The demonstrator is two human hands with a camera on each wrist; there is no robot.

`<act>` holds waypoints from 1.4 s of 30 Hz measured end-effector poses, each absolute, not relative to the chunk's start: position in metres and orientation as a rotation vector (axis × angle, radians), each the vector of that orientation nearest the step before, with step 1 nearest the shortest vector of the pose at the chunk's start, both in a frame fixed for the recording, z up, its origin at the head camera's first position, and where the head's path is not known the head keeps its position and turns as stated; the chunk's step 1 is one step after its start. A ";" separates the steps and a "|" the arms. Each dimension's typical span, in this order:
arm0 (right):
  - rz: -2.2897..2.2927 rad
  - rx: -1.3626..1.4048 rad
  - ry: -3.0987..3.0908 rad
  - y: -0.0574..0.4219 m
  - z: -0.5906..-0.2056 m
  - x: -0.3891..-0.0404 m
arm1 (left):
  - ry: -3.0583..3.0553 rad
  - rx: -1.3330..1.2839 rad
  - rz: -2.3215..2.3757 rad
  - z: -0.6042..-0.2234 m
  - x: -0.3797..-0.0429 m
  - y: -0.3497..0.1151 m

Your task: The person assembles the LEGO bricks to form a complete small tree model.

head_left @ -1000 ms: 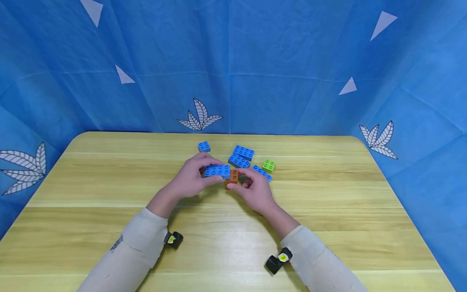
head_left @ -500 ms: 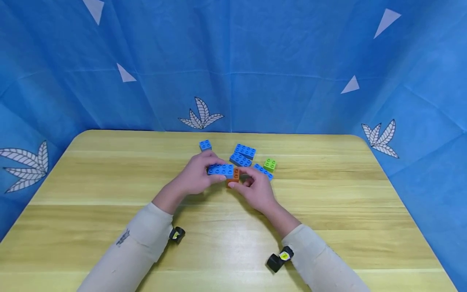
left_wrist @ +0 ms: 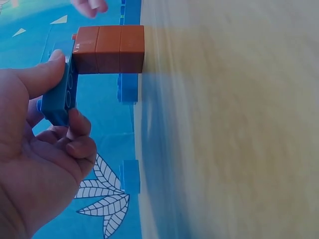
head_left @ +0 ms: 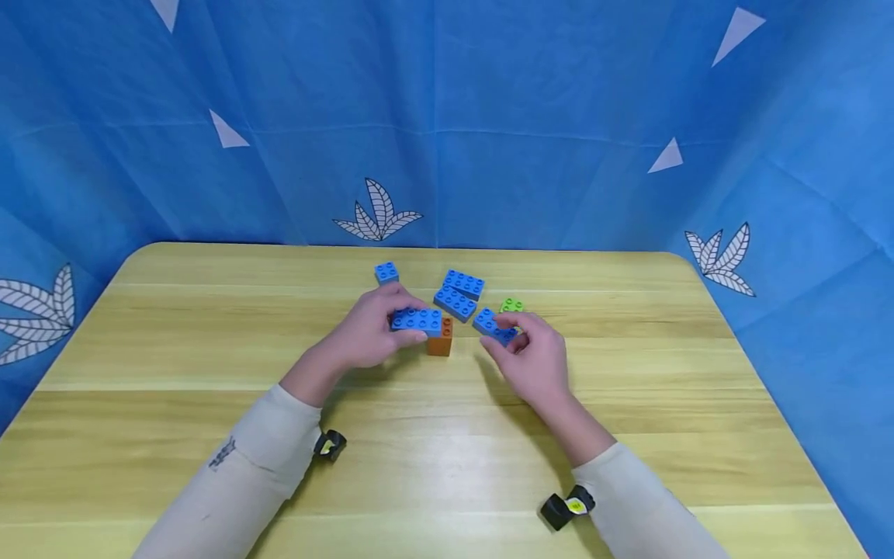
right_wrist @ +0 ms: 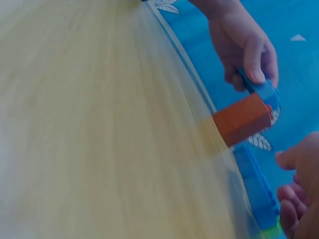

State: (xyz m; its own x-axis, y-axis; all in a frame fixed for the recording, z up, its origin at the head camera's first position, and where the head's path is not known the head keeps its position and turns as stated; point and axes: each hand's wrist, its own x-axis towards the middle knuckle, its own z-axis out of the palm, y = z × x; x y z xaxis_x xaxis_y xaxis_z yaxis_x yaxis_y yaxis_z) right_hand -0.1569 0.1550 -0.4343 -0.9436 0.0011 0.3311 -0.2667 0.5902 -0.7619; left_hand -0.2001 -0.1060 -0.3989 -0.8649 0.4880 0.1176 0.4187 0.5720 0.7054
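My left hand pinches a long blue building brick between thumb and fingers. One end of that brick sits on top of an upright stack of three orange bricks; the rest juts out to the left above the table. In the head view the orange stack shows one bare pair of studs at its right. To the right, my right hand hovers over another long blue brick, thumb and index finger apart, nothing visibly gripped. It partly covers this brick and a small green brick behind it.
Two long blue bricks lie close together behind the stack. A small blue brick lies at the back, beyond my left hand. The wooden table ends at a blue patterned cloth.
My right hand has let go of the orange stack and moved right, over the loose blue brick. My left hand still holds its blue brick on the stack.
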 end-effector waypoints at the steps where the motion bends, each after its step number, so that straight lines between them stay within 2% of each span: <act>1: 1.242 0.185 -2.543 0.158 -0.435 -0.157 | 2.703 0.780 1.180 -0.399 -0.200 -0.107; 9: 0.906 0.025 -2.783 0.169 -0.441 -0.162 | 2.708 0.739 1.171 -0.399 -0.199 -0.109; 14: 0.889 0.019 -2.812 0.168 -0.443 -0.164 | 2.703 0.744 1.191 -0.398 -0.198 -0.109; 28: 1.794 0.146 -2.424 0.160 -0.438 -0.161 | 2.706 0.767 1.196 -0.401 -0.199 -0.107; 42: 1.990 0.470 -2.349 0.152 -0.429 -0.166 | 2.693 0.767 1.212 -0.399 -0.197 -0.104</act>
State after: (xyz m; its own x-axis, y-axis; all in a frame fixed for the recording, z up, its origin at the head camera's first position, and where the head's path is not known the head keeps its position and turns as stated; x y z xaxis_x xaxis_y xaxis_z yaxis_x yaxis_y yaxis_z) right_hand -0.1657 0.1519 -0.4291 -0.9540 -0.2102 0.2137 -0.2453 0.1377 -0.9596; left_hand -0.1973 -0.1039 -0.3991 -0.8697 0.4788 0.1197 0.4070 0.5587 0.7226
